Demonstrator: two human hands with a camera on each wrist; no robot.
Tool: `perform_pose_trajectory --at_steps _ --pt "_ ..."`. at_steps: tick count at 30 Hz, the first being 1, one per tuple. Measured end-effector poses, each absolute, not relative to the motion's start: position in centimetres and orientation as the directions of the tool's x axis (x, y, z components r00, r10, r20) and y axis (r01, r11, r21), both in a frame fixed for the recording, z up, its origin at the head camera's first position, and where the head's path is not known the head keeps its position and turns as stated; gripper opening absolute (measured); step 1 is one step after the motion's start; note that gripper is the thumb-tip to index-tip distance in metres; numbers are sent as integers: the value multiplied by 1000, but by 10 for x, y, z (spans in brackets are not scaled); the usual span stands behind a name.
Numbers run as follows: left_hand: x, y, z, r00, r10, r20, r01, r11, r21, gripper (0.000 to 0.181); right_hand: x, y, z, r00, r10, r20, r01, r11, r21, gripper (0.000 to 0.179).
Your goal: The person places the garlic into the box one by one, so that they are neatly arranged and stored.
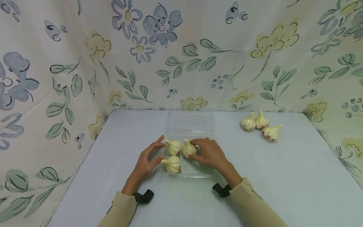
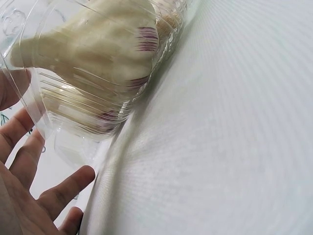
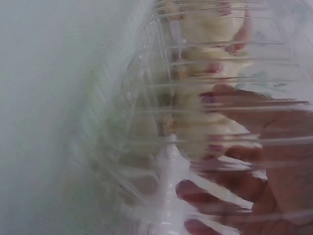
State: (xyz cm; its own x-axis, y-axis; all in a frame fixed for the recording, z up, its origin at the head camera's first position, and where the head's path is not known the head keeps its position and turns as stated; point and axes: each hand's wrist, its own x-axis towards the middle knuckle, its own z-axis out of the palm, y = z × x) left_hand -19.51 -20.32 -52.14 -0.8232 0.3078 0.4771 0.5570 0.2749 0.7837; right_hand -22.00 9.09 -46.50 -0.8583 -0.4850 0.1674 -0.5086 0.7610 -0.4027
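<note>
A clear plastic clamshell container (image 1: 198, 167) stands on the table with its lid swung back. Two garlic bulbs lie in its left part, one at the back (image 1: 174, 147) and one at the front (image 1: 172, 164). My right hand (image 1: 211, 153) pinches a third garlic bulb (image 1: 188, 148) between thumb and fingers, beside the back one inside the container. On the left side, my left hand (image 1: 146, 162) stays at the rim with its fingers spread and fairly straight. The left wrist view shows a garlic bulb (image 2: 107, 44) through the ribbed wall, the left hand's fingers (image 2: 66, 191) outside it.
Three more garlic bulbs (image 1: 271, 132) sit at the back right of the white table (image 1: 283, 176). The transparent lid (image 1: 190, 122) lies toward the table's far edge. A flowered curtain (image 1: 181, 63) hangs behind and along the sides.
</note>
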Motion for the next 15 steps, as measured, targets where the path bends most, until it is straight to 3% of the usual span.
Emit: perform_pose_trajectory --at_steps 11,15 --pt "-194 -203 -520 -826 304 475 553 277 785 39 -219 90 -464 -856 -488 171 -515 774 -368 63" --pt "-194 -203 -521 -830 302 468 547 281 789 39 -219 91 -463 -858 -482 177 -509 754 -415 65"
